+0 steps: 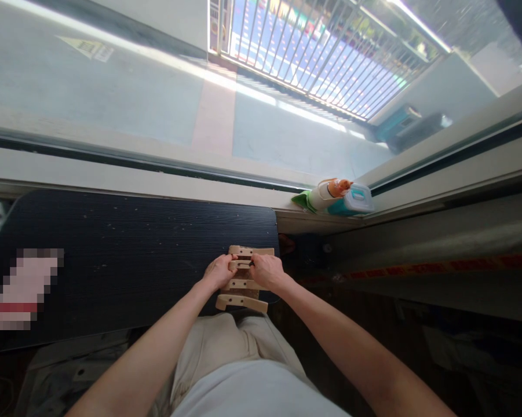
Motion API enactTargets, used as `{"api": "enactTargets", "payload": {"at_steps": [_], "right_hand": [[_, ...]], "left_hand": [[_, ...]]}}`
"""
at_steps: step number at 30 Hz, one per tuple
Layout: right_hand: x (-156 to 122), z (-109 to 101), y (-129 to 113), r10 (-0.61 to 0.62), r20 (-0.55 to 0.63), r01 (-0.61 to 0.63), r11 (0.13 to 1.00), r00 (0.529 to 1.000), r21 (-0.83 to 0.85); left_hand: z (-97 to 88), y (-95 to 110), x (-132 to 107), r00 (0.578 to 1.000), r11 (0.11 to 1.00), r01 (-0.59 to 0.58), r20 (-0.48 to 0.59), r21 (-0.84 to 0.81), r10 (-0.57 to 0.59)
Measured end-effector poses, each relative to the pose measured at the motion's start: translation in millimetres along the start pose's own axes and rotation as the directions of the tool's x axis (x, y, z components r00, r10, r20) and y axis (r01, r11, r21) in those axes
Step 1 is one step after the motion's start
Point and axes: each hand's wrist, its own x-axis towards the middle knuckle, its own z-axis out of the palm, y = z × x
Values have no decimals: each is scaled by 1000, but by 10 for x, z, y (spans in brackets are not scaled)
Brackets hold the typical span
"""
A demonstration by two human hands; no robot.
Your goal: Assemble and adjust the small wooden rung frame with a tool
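Observation:
A small wooden assembly (244,285) made of several pale slats lies at the near right corner of a dark table (126,255). My left hand (219,270) is closed on the left end of one of its upper slats. My right hand (266,271) is closed on the right end of the same slat. The top slat and the two lowest slats show clear of my fingers. Both forearms reach in from the bottom of the view.
A window sill (287,217) runs behind the table, with a white and orange bottle (330,193) lying on a teal box (356,200). A blurred pink patch (21,289) sits on the table's left. Dark floor and a red-striped ledge (417,269) lie to the right.

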Motion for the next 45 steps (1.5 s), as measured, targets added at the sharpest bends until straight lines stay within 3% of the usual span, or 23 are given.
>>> {"api": "enactTargets", "payload": {"at_steps": [7,12,14,16,17,20,23,28,31,33,35,37,38,40,42,43,45], "right_hand": [[-141,-28,197,23,28,-26,996,999,89],[-404,67,402,74,-6,-70,963,997,259],[-502,190,511,109,26,-111,928,994,355],[-568,351,585,100,108,-139,882,989,450],[-586,434,601,59,157,-131,852,986,506],[-614,635,576,-67,284,-140,750,956,647],[-665,728,543,-124,324,-170,651,938,740],[-712,804,632,-29,257,-197,564,966,802],[-504,788,640,22,226,-216,402,974,890],[-247,691,583,41,104,-112,340,994,934],[53,517,492,10,-2,-2,412,1000,911],[323,291,403,-34,-103,105,539,994,836],[425,172,371,-34,-173,160,591,984,791],[533,-53,349,4,-327,241,665,945,707],[501,-230,381,-5,-345,244,718,938,651],[439,-292,410,-26,-315,229,743,949,628],[250,-347,474,-59,-225,178,813,973,555]], "left_hand": [[-81,2,-122,1000,999,-16,3,-50,16],[-418,-139,-59,984,997,37,176,-61,-25],[-572,-111,80,990,994,96,112,-51,-90],[-659,15,254,998,994,55,23,-91,-53],[-670,101,338,999,992,16,37,-124,-12],[-599,337,517,984,989,56,177,-137,-31],[-501,415,563,964,983,100,259,-154,-58],[-540,310,510,963,962,202,215,-184,-161],[-598,138,413,956,935,281,151,-218,-252],[-576,-24,267,943,894,333,121,-301,-311],[-484,-168,49,905,809,402,53,-428,-422],[-340,-237,-208,832,708,468,-7,-529,-555],[-265,-232,-332,825,678,481,24,-556,-565],[-155,-146,-535,835,657,530,195,-536,-515],[-147,11,-651,836,732,545,330,-408,-438],[-187,103,-673,852,812,494,359,-311,-381],[-328,289,-655,936,958,271,256,-95,-240]]}}
